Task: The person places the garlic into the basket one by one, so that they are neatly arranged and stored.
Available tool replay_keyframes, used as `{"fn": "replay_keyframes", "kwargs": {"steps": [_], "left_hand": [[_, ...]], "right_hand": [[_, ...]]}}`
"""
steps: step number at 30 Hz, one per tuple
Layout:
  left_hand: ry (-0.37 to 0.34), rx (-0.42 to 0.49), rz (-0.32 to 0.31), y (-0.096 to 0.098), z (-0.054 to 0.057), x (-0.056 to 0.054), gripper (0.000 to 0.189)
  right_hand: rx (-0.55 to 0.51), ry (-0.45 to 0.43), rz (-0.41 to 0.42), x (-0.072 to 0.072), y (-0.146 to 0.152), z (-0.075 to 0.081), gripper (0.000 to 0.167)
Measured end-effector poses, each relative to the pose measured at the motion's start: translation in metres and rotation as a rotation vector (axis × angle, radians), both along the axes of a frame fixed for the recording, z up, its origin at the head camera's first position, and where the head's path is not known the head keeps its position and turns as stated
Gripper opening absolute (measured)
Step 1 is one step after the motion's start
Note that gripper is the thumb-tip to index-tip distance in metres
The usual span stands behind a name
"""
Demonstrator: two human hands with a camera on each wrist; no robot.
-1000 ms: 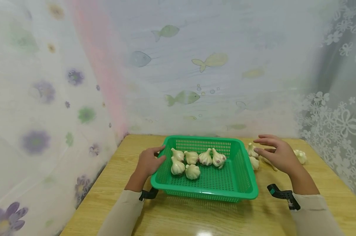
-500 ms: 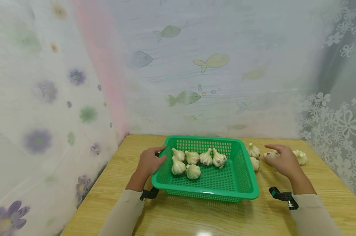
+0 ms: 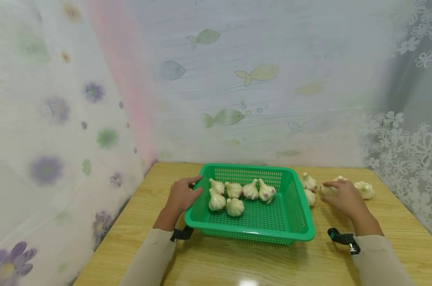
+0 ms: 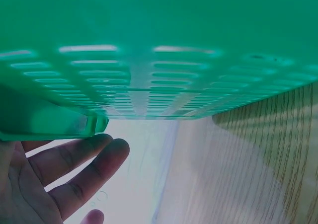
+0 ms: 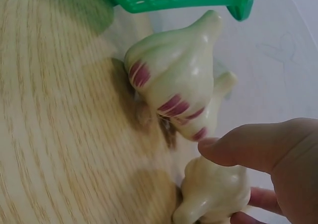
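A green plastic basket (image 3: 251, 234) stands on the table, with several garlic bulbs (image 3: 216, 200) lying in its left and middle part. My left hand (image 3: 181, 194) holds its left rim; in the left wrist view the fingers (image 4: 94, 174) reach out below the rim (image 4: 49, 129). To the basket's right, my right hand (image 3: 346, 198) is around a garlic bulb (image 3: 328, 190) on the table. In the right wrist view, the thumb (image 5: 238, 147) lies over this bulb (image 5: 216, 186) and fingertips show on its far side.
Two more bulbs (image 3: 308, 181) sit right beside the basket's right wall, the nearer one partly hidden by it. Others lie behind and to the right (image 3: 364, 190) of my right hand. A patterned curtain (image 3: 258, 131) hangs behind the wooden table (image 3: 216, 266).
My right hand has moved right and down from beside the basket to the garlic bulb, and its fingers have closed around it. The left hand keeps its place on the rim.
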State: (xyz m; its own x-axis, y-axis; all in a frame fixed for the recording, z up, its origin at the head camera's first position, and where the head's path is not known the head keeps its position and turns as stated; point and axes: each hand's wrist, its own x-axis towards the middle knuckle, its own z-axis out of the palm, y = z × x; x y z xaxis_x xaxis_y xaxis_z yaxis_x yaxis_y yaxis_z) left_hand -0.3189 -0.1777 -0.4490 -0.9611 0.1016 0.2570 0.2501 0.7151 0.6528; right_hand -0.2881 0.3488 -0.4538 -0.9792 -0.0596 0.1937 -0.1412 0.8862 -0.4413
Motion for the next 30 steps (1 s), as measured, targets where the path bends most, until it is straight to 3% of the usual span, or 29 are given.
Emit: {"fn": "replay_keyframes", "kwargs": {"steps": [11, 26, 30], "left_hand": [[-0.003, 0.004, -0.004, -0.001, -0.001, 0.000, 0.049], [0.004, 0.014, 0.001, 0.000, -0.002, -0.001, 0.048], [-0.003, 0.023, 0.000, 0.000, 0.000, 0.001, 0.048]], "right_hand": [[-0.071, -0.072, 0.003, 0.001, 0.019, -0.003, 0.058], [-0.119, -0.050, -0.097, 0.007, 0.026, -0.006, 0.060], [-0.125, -0.078, -0.109, 0.007, 0.030, -0.006, 0.064]]}}
